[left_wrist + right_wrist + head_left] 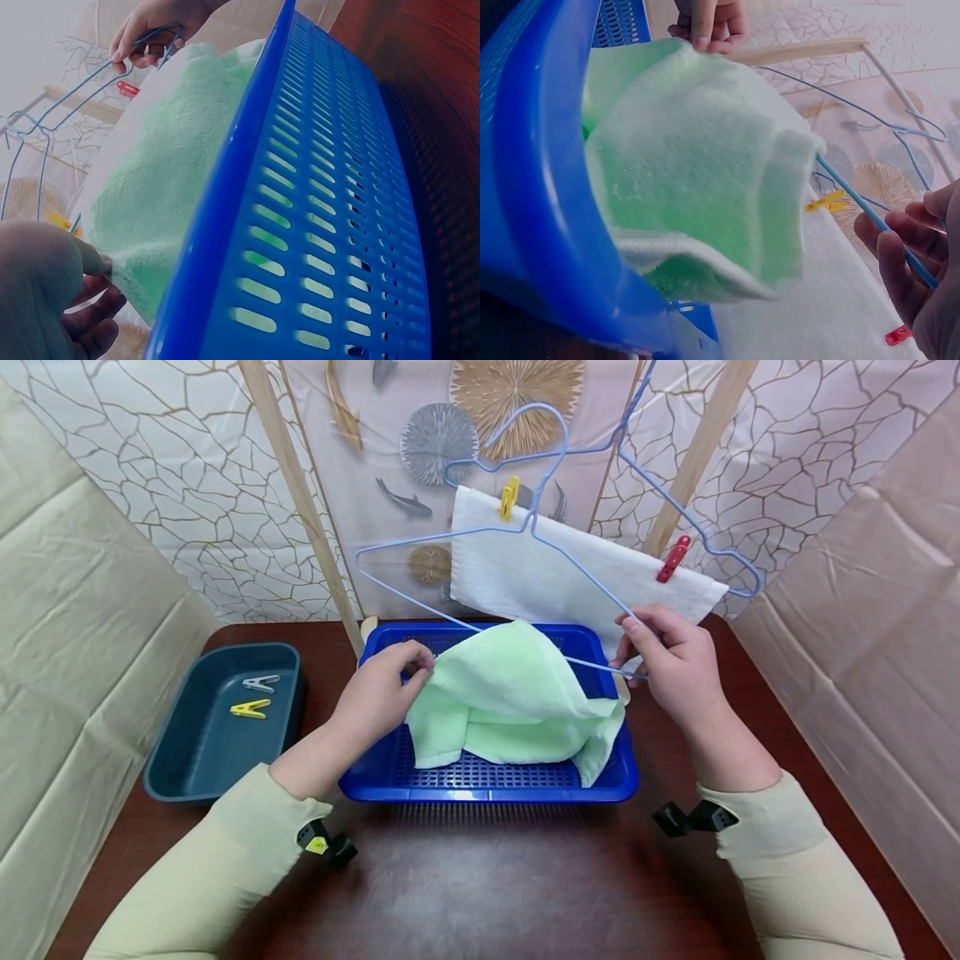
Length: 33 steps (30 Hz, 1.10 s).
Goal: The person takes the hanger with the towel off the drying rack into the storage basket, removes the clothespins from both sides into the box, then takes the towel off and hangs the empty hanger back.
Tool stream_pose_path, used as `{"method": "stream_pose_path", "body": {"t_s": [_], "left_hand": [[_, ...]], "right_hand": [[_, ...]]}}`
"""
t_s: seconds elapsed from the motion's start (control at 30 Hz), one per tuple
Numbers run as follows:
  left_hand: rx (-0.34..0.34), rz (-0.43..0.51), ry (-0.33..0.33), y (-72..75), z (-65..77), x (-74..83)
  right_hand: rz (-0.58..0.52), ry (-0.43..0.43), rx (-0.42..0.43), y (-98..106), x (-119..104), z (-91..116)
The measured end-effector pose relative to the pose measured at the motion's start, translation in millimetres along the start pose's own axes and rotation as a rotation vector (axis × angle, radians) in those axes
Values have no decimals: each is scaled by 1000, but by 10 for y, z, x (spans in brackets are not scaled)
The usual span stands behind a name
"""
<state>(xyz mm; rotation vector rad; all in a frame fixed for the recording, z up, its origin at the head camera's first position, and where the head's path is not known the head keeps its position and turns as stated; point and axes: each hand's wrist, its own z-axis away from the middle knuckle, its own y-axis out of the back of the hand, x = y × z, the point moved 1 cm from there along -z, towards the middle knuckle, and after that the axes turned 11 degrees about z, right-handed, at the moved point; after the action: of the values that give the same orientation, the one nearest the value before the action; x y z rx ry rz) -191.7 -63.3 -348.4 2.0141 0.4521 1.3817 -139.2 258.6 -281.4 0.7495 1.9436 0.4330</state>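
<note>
Pinching towel (517, 681) w/ L grip (384, 687), prob. over hanger (532, 518) in R grip (672, 658)

At the left of the frame, a dark teal tub (202, 739) holds a grey clothespin (261, 683) and, just below it, a yellow clothespin (250, 709). At upper right, a white cloth (506, 568) hangs from the rear hanger (623, 428), with a yellow clip (509, 499) and a red clip (673, 559) on its top edge. Wooden poles (295, 485) slant at upper left and upper right before a patterned backdrop (150, 460). Beige sheets (75, 568) line both sides; a dark reddish-brown table (480, 893) fills the bottom.
</note>
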Motion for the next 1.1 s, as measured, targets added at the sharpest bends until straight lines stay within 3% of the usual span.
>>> {"method": "stream_pose_path", "body": {"t_s": [0.6,1.1], "left_hand": [[-27,-49,93,-34,-38,-184],[23,-18,124,125,-11,-192]], "right_hand": [[36,-39,7,36,50,4],[78,8,6,65,3,-11]]}}
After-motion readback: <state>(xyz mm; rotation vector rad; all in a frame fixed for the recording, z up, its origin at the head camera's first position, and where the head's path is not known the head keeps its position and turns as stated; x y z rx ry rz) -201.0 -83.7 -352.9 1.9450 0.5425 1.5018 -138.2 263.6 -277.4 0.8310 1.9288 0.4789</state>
